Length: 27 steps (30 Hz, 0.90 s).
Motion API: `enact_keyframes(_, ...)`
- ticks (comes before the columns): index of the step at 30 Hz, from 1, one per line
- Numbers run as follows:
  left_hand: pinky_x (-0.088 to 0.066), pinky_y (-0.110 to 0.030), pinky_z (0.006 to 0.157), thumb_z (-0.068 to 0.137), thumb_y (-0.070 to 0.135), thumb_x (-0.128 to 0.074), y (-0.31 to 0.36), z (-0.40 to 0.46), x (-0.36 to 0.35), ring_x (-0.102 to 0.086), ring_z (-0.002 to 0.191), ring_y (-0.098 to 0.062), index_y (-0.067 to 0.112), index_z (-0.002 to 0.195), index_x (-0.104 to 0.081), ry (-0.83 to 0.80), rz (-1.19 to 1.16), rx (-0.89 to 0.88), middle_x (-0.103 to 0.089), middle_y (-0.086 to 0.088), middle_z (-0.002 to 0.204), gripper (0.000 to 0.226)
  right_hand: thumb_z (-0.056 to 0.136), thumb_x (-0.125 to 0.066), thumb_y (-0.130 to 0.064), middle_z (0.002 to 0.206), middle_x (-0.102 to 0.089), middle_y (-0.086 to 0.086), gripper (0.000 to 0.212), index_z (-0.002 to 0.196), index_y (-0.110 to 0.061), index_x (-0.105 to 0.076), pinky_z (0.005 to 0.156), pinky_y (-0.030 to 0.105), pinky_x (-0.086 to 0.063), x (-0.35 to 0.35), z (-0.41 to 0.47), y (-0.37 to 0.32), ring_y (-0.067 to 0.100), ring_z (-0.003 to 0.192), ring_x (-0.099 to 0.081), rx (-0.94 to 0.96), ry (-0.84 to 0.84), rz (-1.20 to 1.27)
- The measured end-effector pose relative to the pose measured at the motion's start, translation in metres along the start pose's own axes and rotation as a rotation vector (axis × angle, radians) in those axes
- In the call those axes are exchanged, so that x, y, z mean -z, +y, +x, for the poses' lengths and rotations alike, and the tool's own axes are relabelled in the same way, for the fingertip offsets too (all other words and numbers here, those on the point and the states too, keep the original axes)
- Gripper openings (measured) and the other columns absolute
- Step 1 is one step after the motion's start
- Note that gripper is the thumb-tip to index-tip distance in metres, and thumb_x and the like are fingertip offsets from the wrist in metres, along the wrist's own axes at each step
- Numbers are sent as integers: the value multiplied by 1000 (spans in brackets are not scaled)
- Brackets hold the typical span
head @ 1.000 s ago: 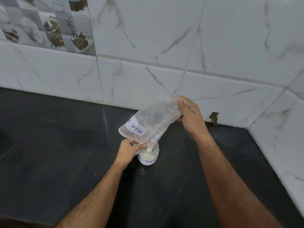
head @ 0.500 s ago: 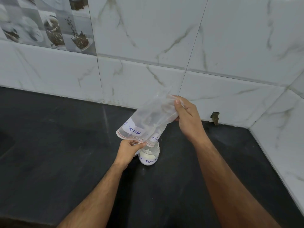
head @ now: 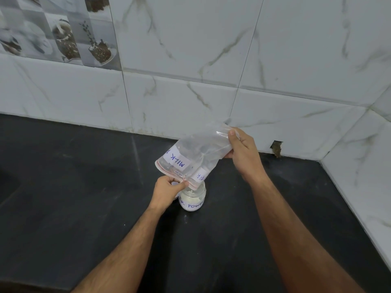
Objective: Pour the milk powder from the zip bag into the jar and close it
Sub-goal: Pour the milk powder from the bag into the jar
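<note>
A clear zip bag [head: 195,155] with a white "MILK" label hangs upside down, its red-striped mouth pointing into a small glass jar [head: 193,197] on the black counter. The jar is open, holds white powder and bears a handwritten "POWDER" label. My right hand [head: 243,153] pinches the bag's raised bottom end. My left hand [head: 168,192] pinches the bag's mouth edge just left of the jar's rim. The bag looks nearly empty. Something white [head: 174,183] peeks out behind my left hand; I cannot tell what it is.
The black counter [head: 63,187] runs to a white marble-tiled wall [head: 190,60] at the back and a second tiled wall [head: 359,166] at the right, forming a corner. A small hole [head: 276,148] shows at the wall's base.
My right hand has lowered the bag's bottom end a little and tilted it flatter. The left hand and the jar have stayed where they were.
</note>
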<state>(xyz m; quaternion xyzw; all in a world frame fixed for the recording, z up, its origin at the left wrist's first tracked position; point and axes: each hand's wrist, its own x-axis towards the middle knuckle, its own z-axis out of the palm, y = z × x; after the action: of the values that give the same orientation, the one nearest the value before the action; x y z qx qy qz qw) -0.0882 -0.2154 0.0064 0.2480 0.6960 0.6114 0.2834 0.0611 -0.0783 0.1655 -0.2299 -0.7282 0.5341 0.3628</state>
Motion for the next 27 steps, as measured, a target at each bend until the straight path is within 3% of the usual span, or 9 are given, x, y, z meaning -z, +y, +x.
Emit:
enact_keyframes(4, -58, -33, 90, 82, 15, -81, 5, 1, 1, -74, 96, -7, 13, 94, -79, 3, 15, -6, -80, 8, 98, 13, 107, -38, -31, 98, -76, -3, 34, 102, -36, -71, 87, 58, -58, 2, 3, 5, 27, 99, -71, -14, 0, 0)
enact_keyframes(8, -57, -32, 87, 80, 16, -82, 10, 2, 1, -74, 93, -10, 18, 93, -79, -13, -3, -36, -80, 5, 94, 14, 109, -38, -25, 91, -77, -11, 34, 102, -32, -71, 75, 40, -64, 10, 8, 14, 11, 90, -74, -69, 91, 70)
enact_keyframes(11, -58, -32, 85, 78, 18, -83, 15, 1, 0, -75, 91, -14, 20, 89, -79, -20, -11, -55, -80, 2, 92, 12, 108, -42, -27, 89, -79, -9, 29, 99, -28, -70, 65, 29, -62, 21, 13, 24, 12, 88, -75, -161, 187, 200)
enact_keyframes(15, -57, -28, 78, 79, 13, -82, 22, 1, -4, -74, 84, -14, 14, 77, -76, -29, 9, -71, -79, -2, 85, 6, 102, -55, -37, 102, -80, -1, 19, 103, -24, -68, 77, 35, -63, 34, 20, 43, 18, 95, -76, -278, 186, 308)
enact_keyframes(20, -53, -18, 69, 80, 7, -79, 30, -1, -7, -72, 76, -5, 24, 65, -73, -32, 62, -72, -77, 6, 76, 24, 95, -65, -40, 102, -79, -1, 21, 102, -20, -67, 74, 36, -57, 38, 18, 74, 22, 101, -74, -522, 209, 342)
enact_keyframes(22, -54, -22, 70, 81, 3, -77, 34, 0, -10, -70, 75, -7, 23, 64, -71, -37, 69, -72, -75, 7, 74, 27, 95, -66, -38, 109, -76, 3, 22, 105, -18, -65, 74, 36, -56, 36, 15, 86, 24, 105, -72, -582, 218, 348)
enact_keyframes(24, -56, -34, 75, 82, 1, -76, 41, 1, -13, -67, 76, -13, 15, 68, -70, -32, 75, -69, -73, -3, 76, 20, 96, -66, -35, 116, -72, 7, 29, 116, -15, -62, 75, 37, -56, 35, 12, 94, 26, 107, -70, -608, 248, 356)
enact_keyframes(27, -57, -43, 85, 83, 8, -77, 52, 5, -19, -67, 80, -19, 5, 77, -72, -42, 120, -77, -73, -13, 84, 8, 92, -72, -27, 128, -63, 8, 59, 143, -14, -43, 79, 36, -56, 35, 9, 96, 23, 106, -66, -587, 396, 241)
